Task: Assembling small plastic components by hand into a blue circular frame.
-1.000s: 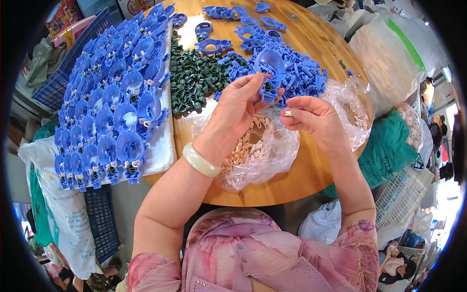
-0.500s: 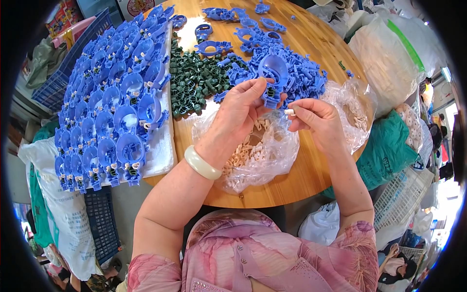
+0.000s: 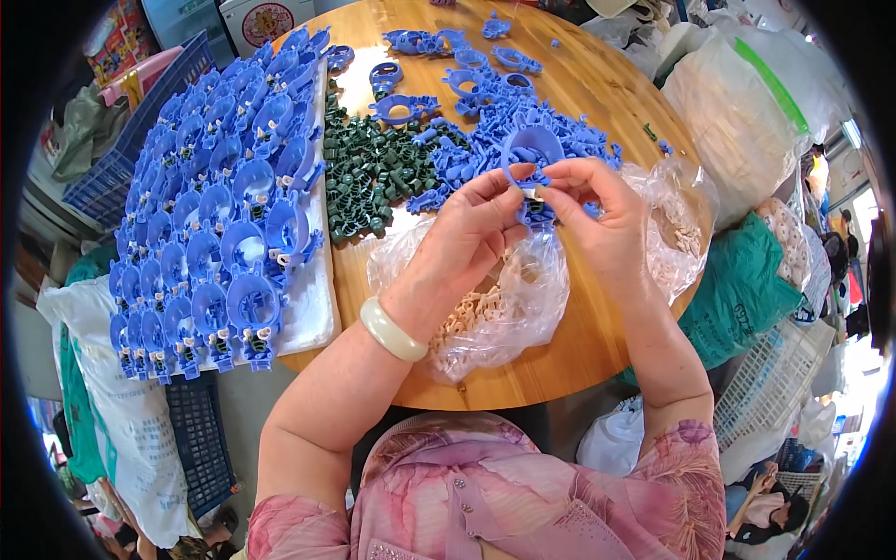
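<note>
My left hand (image 3: pixel 467 229) wears a pale bangle at the wrist and grips a blue plastic ring-shaped part (image 3: pixel 558 145) by its lower end, ring upward. Against that lower end, my right hand (image 3: pixel 607 210) is closed in a pinch. A sliver of a small white plastic piece (image 3: pixel 532 194) shows between the fingertips of both hands; the rest of it is covered. Just behind the hands lies a heap of small blue plastic parts (image 3: pixel 583 135). Beneath my left hand is a clear plastic bag (image 3: pixel 537 317) of small peach-coloured pieces (image 3: pixel 476 313).
A white board (image 3: pixel 313 313) on the left carries rows of blue ring parts (image 3: pixel 207 252) fitted with small white and dark pieces. Dark green pieces (image 3: pixel 364 163) lie beside it. Another clear bag (image 3: pixel 677 224) sits at the right table edge, near stuffed sacks (image 3: pixel 737 121).
My right hand has moved left and brought the white piece to the blue ring part. The two hands now meet at its lower end. The view has shifted slightly.
</note>
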Available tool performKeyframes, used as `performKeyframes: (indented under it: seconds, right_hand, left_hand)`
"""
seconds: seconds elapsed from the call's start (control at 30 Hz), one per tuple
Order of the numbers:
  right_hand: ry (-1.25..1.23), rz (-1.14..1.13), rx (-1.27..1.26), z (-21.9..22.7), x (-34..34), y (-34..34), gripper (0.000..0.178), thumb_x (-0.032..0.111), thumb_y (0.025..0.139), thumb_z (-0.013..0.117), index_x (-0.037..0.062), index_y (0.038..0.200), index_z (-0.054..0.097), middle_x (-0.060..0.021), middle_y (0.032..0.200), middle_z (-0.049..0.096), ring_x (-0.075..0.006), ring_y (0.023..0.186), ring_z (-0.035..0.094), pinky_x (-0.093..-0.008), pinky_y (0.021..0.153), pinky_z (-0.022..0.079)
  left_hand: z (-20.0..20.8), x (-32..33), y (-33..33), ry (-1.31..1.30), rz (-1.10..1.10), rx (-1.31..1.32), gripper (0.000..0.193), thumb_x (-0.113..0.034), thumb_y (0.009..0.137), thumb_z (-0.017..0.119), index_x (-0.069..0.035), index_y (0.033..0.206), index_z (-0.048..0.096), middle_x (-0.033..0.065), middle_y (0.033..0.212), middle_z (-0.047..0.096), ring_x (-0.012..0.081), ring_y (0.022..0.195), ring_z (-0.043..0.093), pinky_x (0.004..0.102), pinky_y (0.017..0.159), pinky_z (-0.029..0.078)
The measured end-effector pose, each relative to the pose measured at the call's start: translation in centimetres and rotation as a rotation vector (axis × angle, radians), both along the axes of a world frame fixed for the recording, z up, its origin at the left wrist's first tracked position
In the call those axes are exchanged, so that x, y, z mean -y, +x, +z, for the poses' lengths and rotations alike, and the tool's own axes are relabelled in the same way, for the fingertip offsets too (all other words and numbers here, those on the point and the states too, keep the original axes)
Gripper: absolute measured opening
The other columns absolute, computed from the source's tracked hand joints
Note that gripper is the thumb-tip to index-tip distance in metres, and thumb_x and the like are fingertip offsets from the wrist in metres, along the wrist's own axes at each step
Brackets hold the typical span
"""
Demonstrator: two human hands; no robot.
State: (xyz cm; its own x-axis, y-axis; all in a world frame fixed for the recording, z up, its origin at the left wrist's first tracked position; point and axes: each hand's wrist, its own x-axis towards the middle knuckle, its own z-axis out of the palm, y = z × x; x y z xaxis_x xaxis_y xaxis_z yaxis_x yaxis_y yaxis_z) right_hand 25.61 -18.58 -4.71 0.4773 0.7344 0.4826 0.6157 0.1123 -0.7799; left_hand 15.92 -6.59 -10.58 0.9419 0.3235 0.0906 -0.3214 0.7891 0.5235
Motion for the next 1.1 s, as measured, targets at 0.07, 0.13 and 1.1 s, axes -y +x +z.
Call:
performKeyframes:
  seconds: [0.07, 0.13, 1.1]
  right_hand:
    - [-0.013, 0.009, 0.06, 0.3, -0.1, -0.2, 0.018, -0.001, 0.079, 0.062, 0.0047, 0.096, 0.06, -0.0021, 0.087, 0.063, -0.0086, 0.073, 0.058, -0.0235, 0.063, 0.047]
    - [-0.025, 0.009, 0.071, 0.7, 0.1, -0.3, 0.019, -0.002, 0.078, 0.062, 0.0051, 0.096, 0.06, -0.0025, 0.087, 0.063, -0.0099, 0.072, 0.058, -0.0245, 0.063, 0.047]
    - [0.148, -0.023, 0.484, 0.1, 1.1, -0.4, 0.027, -0.003, 0.072, 0.066, 0.0055, 0.097, 0.061, -0.007, 0.081, 0.058, -0.0216, 0.076, 0.059, -0.0291, 0.06, 0.049]
  left_hand:
    - [-0.2, 0.0, 0.1, -0.006, -0.035, 0.072, 0.028, -0.003, 0.087, 0.055, -0.002, 0.115, 0.054, 0.0035, 0.097, 0.06, 0.0103, 0.084, 0.06, 0.0246, 0.069, 0.053]
    - [0.0, 0.3, 0.2, -0.018, -0.021, 0.049, 0.034, 0.001, 0.083, 0.059, -0.002, 0.116, 0.054, 0.0048, 0.103, 0.059, 0.0111, 0.087, 0.059, 0.0241, 0.07, 0.052]
    - [0.6, 0.9, -0.1, 0.111, 0.028, 0.063, 0.051, 0.005, 0.075, 0.066, -0.002, 0.122, 0.051, 0.006, 0.114, 0.056, 0.0139, 0.104, 0.053, 0.0271, 0.089, 0.045]
